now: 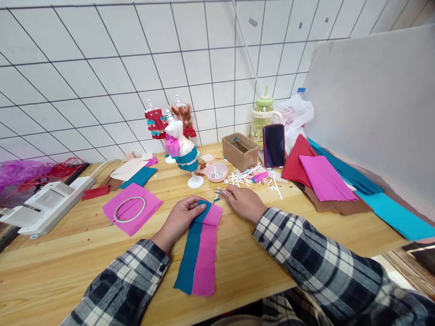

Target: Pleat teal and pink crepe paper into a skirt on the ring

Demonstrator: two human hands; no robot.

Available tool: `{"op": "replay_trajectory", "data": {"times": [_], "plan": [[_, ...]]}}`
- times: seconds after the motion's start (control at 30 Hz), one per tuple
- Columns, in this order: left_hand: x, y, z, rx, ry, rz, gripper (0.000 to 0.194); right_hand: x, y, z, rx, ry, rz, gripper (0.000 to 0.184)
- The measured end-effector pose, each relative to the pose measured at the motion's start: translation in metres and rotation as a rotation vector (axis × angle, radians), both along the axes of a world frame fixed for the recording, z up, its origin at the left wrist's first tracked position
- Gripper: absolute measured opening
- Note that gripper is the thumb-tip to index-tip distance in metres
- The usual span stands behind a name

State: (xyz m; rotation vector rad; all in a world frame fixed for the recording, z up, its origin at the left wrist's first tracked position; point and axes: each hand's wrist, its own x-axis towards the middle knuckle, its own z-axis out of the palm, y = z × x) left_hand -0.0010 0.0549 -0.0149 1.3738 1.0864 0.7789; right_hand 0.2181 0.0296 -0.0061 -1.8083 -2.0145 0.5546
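My left hand pinches the top end of a strip of crepe-like paper, teal along its left side and pink along its right. The strip hangs down toward me over the wooden table. Just right of that end, my right hand is closed on a small metal tool with its tip pointing left; its exact kind is too small to tell. A tiny teal scrap lies by the tip. Beyond both hands, a small dress form wears white, pink and teal pieces.
White ring on a pink sheet at left, near a power strip. Behind are a pink bowl, paper scraps, cardboard box, phone and green-lidded bottle. Coloured sheets are stacked at right.
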Motion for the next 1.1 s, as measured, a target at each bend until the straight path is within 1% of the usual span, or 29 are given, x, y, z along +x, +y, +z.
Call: {"op": "replay_trajectory", "data": {"times": [0.03, 0.13, 0.17, 0.23, 0.27, 0.3, 0.33, 0.4, 0.43, 0.47, 0.5, 0.57, 0.6, 0.63, 0.73, 0.83, 0.93, 0.97, 1.0, 1.03, 1.07, 1.1], "plan": [[-0.001, 0.0, 0.0, 0.002, -0.013, 0.011, 0.042, 0.006, 0.002, 0.001, 0.022, -0.06, -0.027, 0.036], [-0.001, 0.001, 0.001, 0.023, -0.038, 0.054, 0.041, 0.021, 0.008, 0.002, 0.089, -0.186, -0.049, 0.025], [-0.001, 0.001, 0.001, 0.031, -0.043, 0.073, 0.041, 0.023, 0.009, 0.002, 0.141, -0.199, -0.073, 0.022], [-0.002, 0.001, 0.002, 0.032, -0.069, 0.111, 0.042, 0.021, 0.01, 0.002, 0.256, -0.165, -0.095, 0.025], [-0.002, 0.002, 0.002, 0.021, -0.096, 0.126, 0.043, 0.017, 0.009, 0.002, 0.297, -0.128, -0.061, 0.028], [-0.004, 0.002, 0.003, 0.005, -0.131, 0.138, 0.043, 0.012, 0.007, 0.002, 0.317, -0.09, 0.012, 0.029], [-0.005, 0.003, 0.003, -0.009, -0.169, 0.149, 0.043, 0.007, 0.006, 0.001, 0.307, -0.063, 0.129, 0.029], [-0.009, 0.006, 0.005, -0.014, -0.214, 0.172, 0.044, -0.002, 0.003, -0.001, 0.253, -0.083, 0.386, 0.027], [-0.012, 0.008, 0.005, -0.01, -0.208, 0.173, 0.045, -0.004, 0.003, -0.003, 0.239, -0.113, 0.434, 0.027], [-0.015, 0.01, 0.006, -0.003, -0.183, 0.164, 0.047, -0.004, 0.003, -0.004, 0.233, -0.149, 0.415, 0.028], [-0.017, 0.011, 0.007, 0.005, -0.142, 0.148, 0.05, -0.002, 0.003, -0.005, 0.236, -0.183, 0.343, 0.029], [-0.021, 0.015, 0.007, 0.04, -0.034, 0.115, 0.054, 0.005, 0.006, -0.005, 0.256, -0.215, 0.11, 0.029], [-0.022, 0.016, 0.007, 0.072, 0.02, 0.111, 0.054, 0.008, 0.007, -0.004, 0.276, -0.206, 0.034, 0.03], [-0.023, 0.017, 0.006, 0.108, 0.072, 0.115, 0.05, 0.011, 0.007, -0.003, 0.3, -0.184, 0.011, 0.03], [-0.023, 0.017, 0.006, 0.184, 0.174, 0.124, 0.034, 0.01, 0.005, 0.002, 0.341, -0.093, 0.075, 0.029], [-0.02, 0.015, 0.006, 0.171, 0.149, 0.061, 0.029, -0.003, -0.001, 0.002, 0.366, 0.06, 0.145, 0.029], [-0.015, 0.013, 0.001, 0.163, 0.101, -0.04, 0.031, -0.018, 0.0, -0.006, 0.352, 0.264, 0.183, 0.049], [-0.013, 0.012, -0.002, 0.167, 0.099, -0.07, 0.032, -0.022, 0.003, -0.01, 0.324, 0.307, 0.187, 0.051], [-0.012, 0.012, -0.004, 0.171, 0.108, -0.092, 0.033, -0.025, 0.007, -0.014, 0.289, 0.331, 0.18, 0.047], [-0.01, 0.012, -0.006, 0.183, 0.133, -0.101, 0.035, -0.027, 0.011, -0.018, 0.248, 0.333, 0.183, 0.036], [-0.01, 0.012, -0.006, 0.212, 0.173, -0.088, 0.038, -0.028, 0.017, -0.022, 0.207, 0.324, 0.188, 0.025], [-0.009, 0.011, -0.004, 0.27, 0.233, -0.05, 0.039, -0.028, 0.022, -0.025, 0.173, 0.317, 0.176, 0.018]]}}
